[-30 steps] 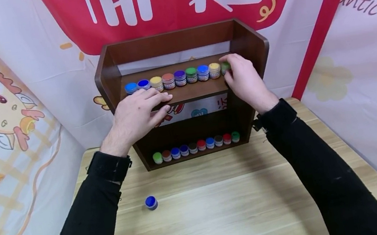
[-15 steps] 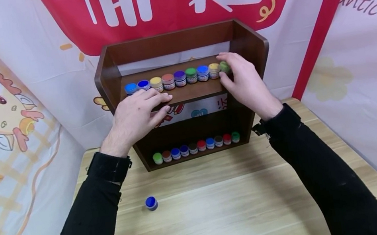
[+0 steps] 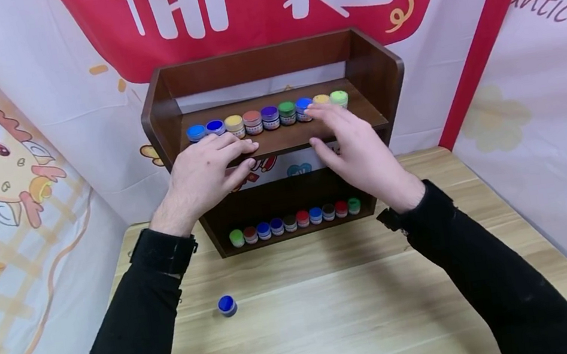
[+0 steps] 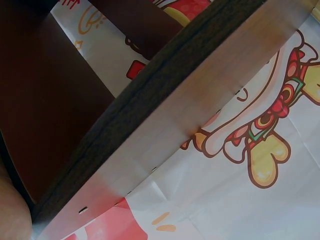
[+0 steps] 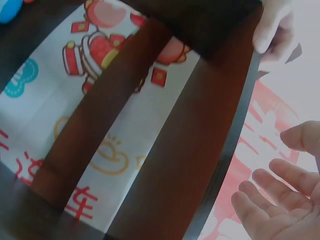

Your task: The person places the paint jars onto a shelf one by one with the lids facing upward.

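Small paint pots (image 3: 270, 117) stand in a row on the upper board of a brown wooden shelf (image 3: 387, 59). The light green pot (image 3: 339, 99) is at the row's right end. My left hand (image 3: 207, 178) rests at the upper board's front edge, left of centre, fingers over the board and thumb lower. It partly hides the leftmost pots. My right hand (image 3: 359, 154) hovers before the shelf's right half, fingers extended and apart, holding nothing; its fingertips cover part of a blue and a yellow pot. The right wrist view shows its spread fingers (image 5: 290, 175).
Another row of paint pots (image 3: 290, 222) fills the lower shelf. A lone blue paint pot (image 3: 228, 306) stands on the wooden table (image 3: 326, 322), front left. Printed cloth (image 3: 58, 81) hangs behind and at both sides. The left wrist view shows the shelf's side edge (image 4: 145, 130).
My right hand has let go of the light green pot at the row's right end and moved left and toward me. That pot now shows fully. The left hand has stayed put.
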A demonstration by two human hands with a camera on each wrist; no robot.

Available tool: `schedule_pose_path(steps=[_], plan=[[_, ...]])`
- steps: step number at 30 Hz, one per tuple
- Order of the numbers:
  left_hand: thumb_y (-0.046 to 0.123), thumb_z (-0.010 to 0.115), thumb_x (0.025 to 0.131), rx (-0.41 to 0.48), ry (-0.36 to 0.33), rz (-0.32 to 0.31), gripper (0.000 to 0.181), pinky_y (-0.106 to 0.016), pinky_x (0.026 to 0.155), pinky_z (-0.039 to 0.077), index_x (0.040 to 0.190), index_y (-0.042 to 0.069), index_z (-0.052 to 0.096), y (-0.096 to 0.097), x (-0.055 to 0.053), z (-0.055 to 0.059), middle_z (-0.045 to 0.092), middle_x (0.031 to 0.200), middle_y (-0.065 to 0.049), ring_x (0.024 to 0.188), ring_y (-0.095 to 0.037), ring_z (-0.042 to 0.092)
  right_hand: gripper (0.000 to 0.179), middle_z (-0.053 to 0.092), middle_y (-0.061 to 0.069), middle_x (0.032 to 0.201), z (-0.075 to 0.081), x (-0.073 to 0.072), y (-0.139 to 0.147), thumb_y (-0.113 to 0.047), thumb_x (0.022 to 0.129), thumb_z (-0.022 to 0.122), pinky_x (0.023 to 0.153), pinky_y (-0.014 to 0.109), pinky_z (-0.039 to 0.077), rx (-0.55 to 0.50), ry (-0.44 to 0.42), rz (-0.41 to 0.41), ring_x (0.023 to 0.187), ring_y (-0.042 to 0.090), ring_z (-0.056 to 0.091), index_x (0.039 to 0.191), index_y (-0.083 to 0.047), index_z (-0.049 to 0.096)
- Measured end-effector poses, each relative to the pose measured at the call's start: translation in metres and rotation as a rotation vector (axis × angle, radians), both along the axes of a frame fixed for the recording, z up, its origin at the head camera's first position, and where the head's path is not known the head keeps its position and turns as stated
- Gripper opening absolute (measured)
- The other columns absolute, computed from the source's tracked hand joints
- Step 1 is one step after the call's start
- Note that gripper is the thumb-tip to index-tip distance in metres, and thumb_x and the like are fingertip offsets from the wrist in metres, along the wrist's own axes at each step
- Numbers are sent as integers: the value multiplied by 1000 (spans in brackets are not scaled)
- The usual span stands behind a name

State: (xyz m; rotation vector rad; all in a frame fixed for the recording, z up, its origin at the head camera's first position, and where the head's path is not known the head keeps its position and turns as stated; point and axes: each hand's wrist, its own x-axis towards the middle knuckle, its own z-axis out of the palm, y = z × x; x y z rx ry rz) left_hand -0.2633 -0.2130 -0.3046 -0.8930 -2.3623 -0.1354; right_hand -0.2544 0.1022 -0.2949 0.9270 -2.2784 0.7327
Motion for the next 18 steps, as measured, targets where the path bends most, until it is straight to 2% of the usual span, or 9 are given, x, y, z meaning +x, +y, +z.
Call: schedule_pose_path(steps=[8, 18], plan=[[51, 59, 102, 0, 20, -16, 42, -37, 80, 59, 134, 26, 71, 0, 0, 1, 71, 114, 2, 102, -19, 64, 51, 53, 8, 152, -17, 26, -19, -25, 101, 66, 112, 38, 45, 55, 38, 104, 139, 19, 49, 148, -7, 55], [51, 57, 102, -1, 22, -19, 43, -37, 77, 59, 134, 26, 71, -1, 2, 3, 71, 113, 2, 100, -19, 64, 51, 53, 10, 151, -48, 49, -42, -26, 102, 64, 113, 33, 43, 133, 40, 191, 139, 19, 49, 148, -8, 54]])
